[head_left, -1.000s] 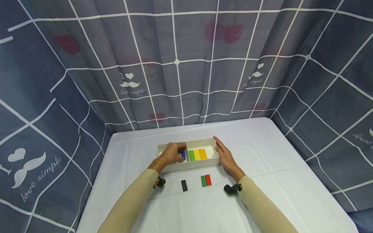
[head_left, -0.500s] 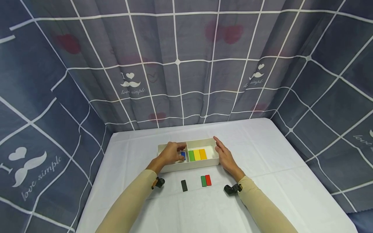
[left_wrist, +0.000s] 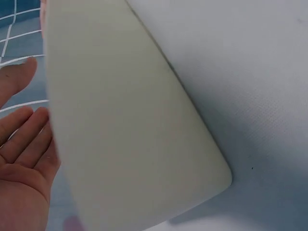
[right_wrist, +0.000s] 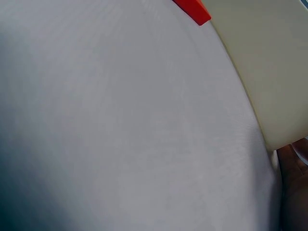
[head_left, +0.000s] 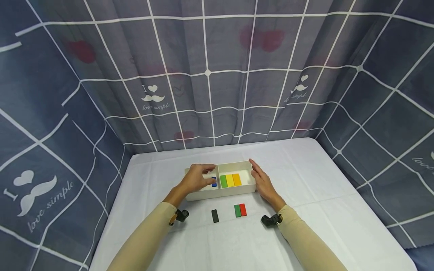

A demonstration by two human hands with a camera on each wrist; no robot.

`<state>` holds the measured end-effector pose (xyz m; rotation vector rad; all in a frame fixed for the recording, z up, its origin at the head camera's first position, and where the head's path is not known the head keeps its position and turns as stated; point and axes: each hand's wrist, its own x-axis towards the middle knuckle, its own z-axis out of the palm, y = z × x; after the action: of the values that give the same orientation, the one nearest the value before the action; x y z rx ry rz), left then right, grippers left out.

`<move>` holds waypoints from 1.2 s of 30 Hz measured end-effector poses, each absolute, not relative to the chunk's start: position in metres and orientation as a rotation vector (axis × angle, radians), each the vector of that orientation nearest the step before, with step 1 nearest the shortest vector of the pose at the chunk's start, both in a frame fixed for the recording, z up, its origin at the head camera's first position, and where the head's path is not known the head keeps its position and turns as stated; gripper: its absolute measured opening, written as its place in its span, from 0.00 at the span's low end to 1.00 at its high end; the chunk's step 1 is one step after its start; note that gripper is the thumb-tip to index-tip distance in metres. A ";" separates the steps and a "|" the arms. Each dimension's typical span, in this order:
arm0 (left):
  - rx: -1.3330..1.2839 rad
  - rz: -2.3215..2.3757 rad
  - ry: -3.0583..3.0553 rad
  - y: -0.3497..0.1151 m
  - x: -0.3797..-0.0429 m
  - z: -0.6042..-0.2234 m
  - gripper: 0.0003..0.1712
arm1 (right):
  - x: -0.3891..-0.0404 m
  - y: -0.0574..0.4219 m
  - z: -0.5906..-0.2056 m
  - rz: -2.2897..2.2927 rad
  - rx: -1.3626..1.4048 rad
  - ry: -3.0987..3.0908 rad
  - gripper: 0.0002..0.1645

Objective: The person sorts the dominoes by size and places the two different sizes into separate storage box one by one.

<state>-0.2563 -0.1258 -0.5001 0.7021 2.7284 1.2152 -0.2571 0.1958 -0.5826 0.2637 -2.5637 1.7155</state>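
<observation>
A white two-compartment box (head_left: 220, 192) sits on the table. My left hand (head_left: 194, 180) is over its left compartment, fingers spread apart from the thumb with nothing between them. A blue block (head_left: 214, 184) lies in that compartment by the divider, right at the thumb; the hand hides part of the compartment. In the left wrist view, the hand (left_wrist: 24, 163) shows loosely bent fingers beside the box wall. My right hand (head_left: 263, 184) rests along the box's right end with fingers extended. Light green (head_left: 223, 181), yellow (head_left: 230, 180) and orange (head_left: 237, 180) blocks lie side by side in the right compartment.
In front of the box, a black block (head_left: 215, 216) lies on the white tablecloth (head_left: 234, 248). To its right, a dark green block (head_left: 237, 210) and a red block (head_left: 243, 209) lie side by side. A dark checked curtain (head_left: 223, 90) surrounds the table.
My left hand has let go of the blue block, its fingers and thumb spreading and the wrist shifting slightly left. The blue block stays in the left compartment. My right hand has stayed in place.
</observation>
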 end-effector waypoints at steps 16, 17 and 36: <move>0.764 1.193 2.774 -0.124 -0.221 -0.469 0.36 | -0.256 0.196 -0.583 1.716 0.255 -2.557 0.34; 0.773 1.188 2.773 -0.124 -0.219 -0.467 0.36 | -0.256 0.197 -0.583 1.717 0.253 -2.559 0.34; 0.923 1.112 2.720 -0.126 -0.179 -0.464 0.37 | -0.256 0.195 -0.581 1.716 0.258 -2.567 0.34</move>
<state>-0.1787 -0.1265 -0.4636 0.9231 2.7195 1.1122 -0.2563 0.1950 -0.5815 0.2584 -2.5665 1.7160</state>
